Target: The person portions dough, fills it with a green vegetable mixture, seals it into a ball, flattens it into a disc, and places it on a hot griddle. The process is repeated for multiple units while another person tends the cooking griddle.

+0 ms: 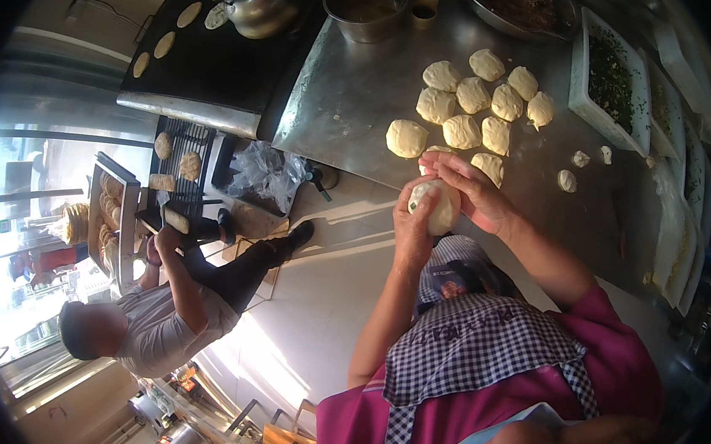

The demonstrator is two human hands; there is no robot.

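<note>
A round ball of pale dough [442, 213] is cupped between my two hands, just off the near edge of the steel worktable [344, 96]. My left hand [412, 226] wraps its left side, the thumb pressed across the front beside a green speck in the dough. Against its upper right side rests my right hand [472, 189], with fingers extended over the top. Beyond my fingertips lie several shaped dough pieces [462, 131] in a loose group. One piece is partly hidden behind my right hand.
At right are a white tray of chopped greens [610, 79] and small dough scraps [567, 181]. A bowl of dark filling [514, 2] and a steel pot [367, 8] stand at the back. A black griddle [201, 58] holds flat cakes and a kettle [257, 8]. A person [167, 321] works at left.
</note>
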